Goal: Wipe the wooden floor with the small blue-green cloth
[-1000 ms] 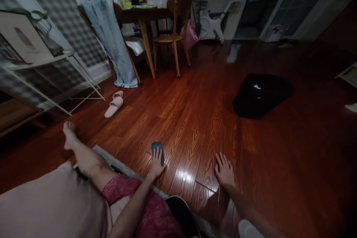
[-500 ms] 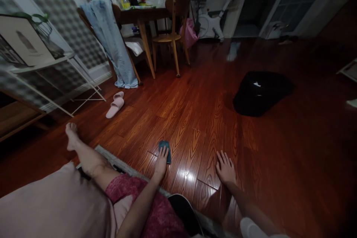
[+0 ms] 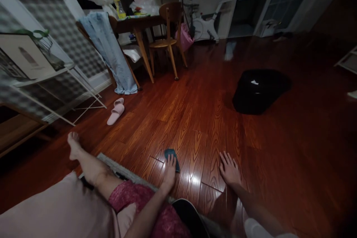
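Observation:
A small dark teal cloth lies on the glossy reddish-brown wood floor. My left hand rests on top of it, palm down, fingers stretched out flat and not wrapped round it. Part of the cloth is hidden under that hand. Farther right, my right hand lies flat on the bare floorboards with its fingers spread and nothing in it.
A black bag-like object sits on the floor ahead to the right. Pink slippers lie at left, near a white side table. Wooden chairs and a dining table stand behind. A grey mat edge runs beneath my leg.
My left hand and the cloth under it have slid slightly right and nearer to me. My right hand stays flat on the floor. The camera view has shifted a little.

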`<state>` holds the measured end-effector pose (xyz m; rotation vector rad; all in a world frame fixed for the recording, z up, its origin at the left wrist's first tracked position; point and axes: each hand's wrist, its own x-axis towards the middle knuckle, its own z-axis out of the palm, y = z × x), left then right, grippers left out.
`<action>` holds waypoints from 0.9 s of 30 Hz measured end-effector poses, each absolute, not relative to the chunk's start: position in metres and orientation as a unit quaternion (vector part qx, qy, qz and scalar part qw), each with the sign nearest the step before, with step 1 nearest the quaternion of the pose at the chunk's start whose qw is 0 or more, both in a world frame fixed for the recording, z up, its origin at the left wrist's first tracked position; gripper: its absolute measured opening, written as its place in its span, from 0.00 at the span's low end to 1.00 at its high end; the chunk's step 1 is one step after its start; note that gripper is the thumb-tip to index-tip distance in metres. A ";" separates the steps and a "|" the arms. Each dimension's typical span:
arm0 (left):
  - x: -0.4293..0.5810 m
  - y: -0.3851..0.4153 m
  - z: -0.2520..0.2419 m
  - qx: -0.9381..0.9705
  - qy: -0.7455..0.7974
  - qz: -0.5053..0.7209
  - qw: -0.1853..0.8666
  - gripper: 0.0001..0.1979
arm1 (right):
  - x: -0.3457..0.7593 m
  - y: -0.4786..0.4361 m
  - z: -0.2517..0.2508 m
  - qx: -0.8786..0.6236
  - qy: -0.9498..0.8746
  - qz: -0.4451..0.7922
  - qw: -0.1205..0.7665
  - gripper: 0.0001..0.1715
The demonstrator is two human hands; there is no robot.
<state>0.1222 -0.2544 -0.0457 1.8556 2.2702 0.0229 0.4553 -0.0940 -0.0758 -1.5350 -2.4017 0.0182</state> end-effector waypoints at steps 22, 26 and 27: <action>0.088 -0.265 -0.017 0.498 0.859 0.006 0.120 0.37 | 0.455 -0.092 -0.078 -0.529 -0.835 -0.002 0.151 0.36; 0.140 -0.248 -0.015 0.597 0.784 0.004 0.171 0.40 | 0.455 -0.094 -0.073 -0.530 -0.835 -0.004 0.145 0.36; 0.146 -0.245 -0.014 0.609 0.774 0.001 0.175 0.41 | 0.455 -0.095 -0.072 -0.530 -0.836 -0.004 0.144 0.36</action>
